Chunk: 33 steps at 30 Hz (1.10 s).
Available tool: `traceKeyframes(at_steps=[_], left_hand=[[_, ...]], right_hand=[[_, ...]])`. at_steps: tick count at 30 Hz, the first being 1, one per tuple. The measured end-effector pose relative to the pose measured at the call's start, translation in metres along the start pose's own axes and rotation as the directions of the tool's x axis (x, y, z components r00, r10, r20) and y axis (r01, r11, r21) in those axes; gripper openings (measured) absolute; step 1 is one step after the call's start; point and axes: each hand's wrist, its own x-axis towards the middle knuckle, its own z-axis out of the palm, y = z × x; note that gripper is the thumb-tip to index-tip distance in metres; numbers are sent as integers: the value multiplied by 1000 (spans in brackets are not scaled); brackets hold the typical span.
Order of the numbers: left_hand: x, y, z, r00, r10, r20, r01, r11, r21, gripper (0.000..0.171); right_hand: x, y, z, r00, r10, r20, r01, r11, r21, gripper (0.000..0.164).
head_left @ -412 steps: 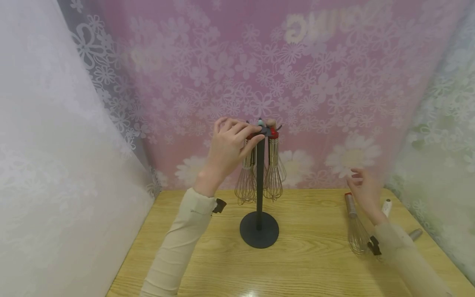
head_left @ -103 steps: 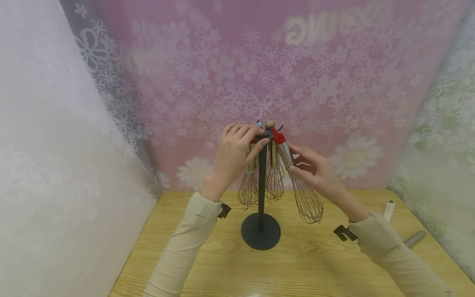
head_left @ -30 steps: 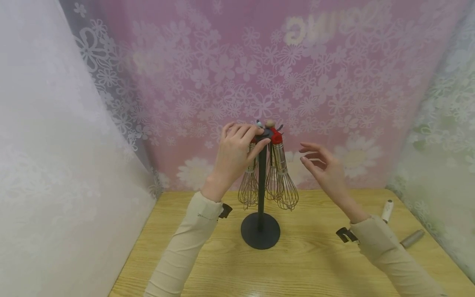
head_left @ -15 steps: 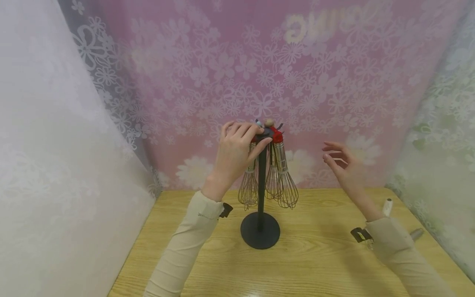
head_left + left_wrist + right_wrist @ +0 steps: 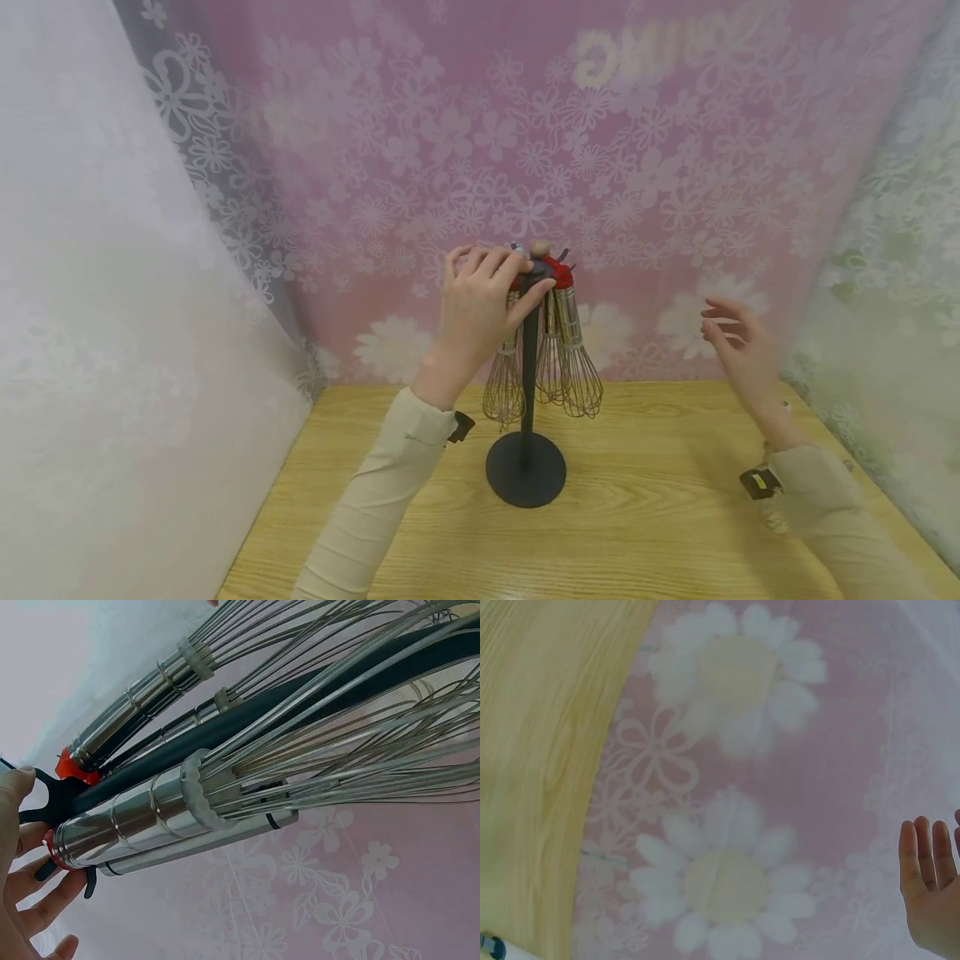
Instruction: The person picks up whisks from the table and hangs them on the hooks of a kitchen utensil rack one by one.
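In the head view a black utensil stand (image 5: pixel 529 367) with a round base rises from the table. My left hand (image 5: pixel 474 310) grips its hooked top, thumb in front and fingers behind. Wire whisks with metal handles and red ends hang from the hooks: one whisk (image 5: pixel 572 329) at the right, another partly behind it, and a third whisk (image 5: pixel 504 387) below my left hand. The left wrist view shows a whisk handle (image 5: pixel 124 825) close up, with a slim metal handle (image 5: pixel 199 844) behind it. Far to the right, my right hand (image 5: pixel 748 358) is in the air, fingers loosely bent, holding nothing.
A wood-grain table (image 5: pixel 645 517) lies beneath, with a pink flowered curtain (image 5: pixel 450 183) behind it and pale sheets at both sides. Behind my right wrist, only small ends of two handles show. The right wrist view catches a white handle (image 5: pixel 514 951) at its lower corner.
The whisk that lay on the table at the right now hangs on the stand. My right hand has let it go and moved off to the right; my left hand stays on the stand's top.
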Motion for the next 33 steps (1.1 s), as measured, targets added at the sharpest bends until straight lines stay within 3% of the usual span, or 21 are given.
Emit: traceKeyframes(at_steps=[11,21,33], left_hand=[[1,4,0,999,-20,-28,21,999,41,35],[-3,2,0,1000,-12,-28,12,1000,2,29],[-8,-7,-3,997,18,69,-13,997,-76,24]], right_hand=[[-5,67,-31,983,174,-51,-178,979,-98,36],[-12,93,-57,966,247,-78,-259,936,-239,39],[-21,116,-82,961,275,-35,-277,949,-150,40]])
